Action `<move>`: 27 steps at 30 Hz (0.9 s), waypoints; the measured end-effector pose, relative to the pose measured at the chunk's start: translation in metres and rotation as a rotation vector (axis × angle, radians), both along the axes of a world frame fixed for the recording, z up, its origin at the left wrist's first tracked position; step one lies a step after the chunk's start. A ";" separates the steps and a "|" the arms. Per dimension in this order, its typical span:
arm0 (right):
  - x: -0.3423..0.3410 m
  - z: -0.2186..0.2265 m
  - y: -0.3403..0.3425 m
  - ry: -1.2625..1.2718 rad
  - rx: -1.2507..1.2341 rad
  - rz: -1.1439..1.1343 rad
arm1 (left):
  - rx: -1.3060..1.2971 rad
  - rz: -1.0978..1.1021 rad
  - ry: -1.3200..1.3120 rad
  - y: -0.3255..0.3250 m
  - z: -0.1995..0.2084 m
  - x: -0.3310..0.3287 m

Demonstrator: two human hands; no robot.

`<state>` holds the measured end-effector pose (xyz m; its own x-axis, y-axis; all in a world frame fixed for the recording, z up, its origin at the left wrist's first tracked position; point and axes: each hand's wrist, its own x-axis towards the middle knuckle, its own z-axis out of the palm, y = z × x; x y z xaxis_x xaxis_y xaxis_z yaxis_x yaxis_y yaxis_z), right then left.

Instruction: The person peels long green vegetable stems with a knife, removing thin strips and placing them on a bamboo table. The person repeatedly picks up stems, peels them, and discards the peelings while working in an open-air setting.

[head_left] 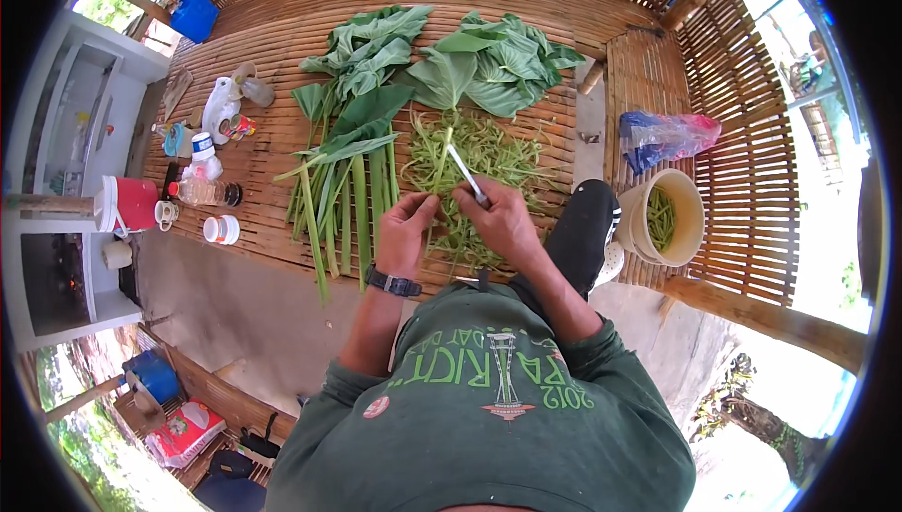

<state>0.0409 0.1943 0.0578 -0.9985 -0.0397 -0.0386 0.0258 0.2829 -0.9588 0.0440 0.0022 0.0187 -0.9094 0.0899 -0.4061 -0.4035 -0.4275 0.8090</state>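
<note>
My left hand (406,228) pinches the lower end of a thin green leaf stalk (442,162). That stalk runs away from me to a broad leaf (445,78). In my right hand (503,221) is a small knife (464,170), its pale blade slanting up and left beside the stalk. Both hands are close together over a heap of stringy green peelings (526,160). Left of the heap lie several long green stalks (360,207), side by side with their ends toward me. Large leaves (371,47) lie beyond them.
On the bamboo platform's left stand a bottle of brown liquid (207,193), a white tub (222,229) and other containers. A red and white jug (127,204) is near the left edge. To my right are a cream bucket (676,216) holding cut green pieces and a plastic bag (667,139).
</note>
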 end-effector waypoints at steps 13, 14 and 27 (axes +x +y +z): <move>0.042 -0.025 0.064 -0.186 0.237 0.090 | -0.224 0.599 0.014 -0.159 -0.069 -0.081; 0.039 -0.031 0.072 -0.145 0.310 0.051 | -0.483 0.645 0.029 -0.164 -0.060 -0.084; -0.033 0.007 0.016 0.387 0.433 0.014 | -1.329 -0.049 0.660 -0.041 0.028 -0.038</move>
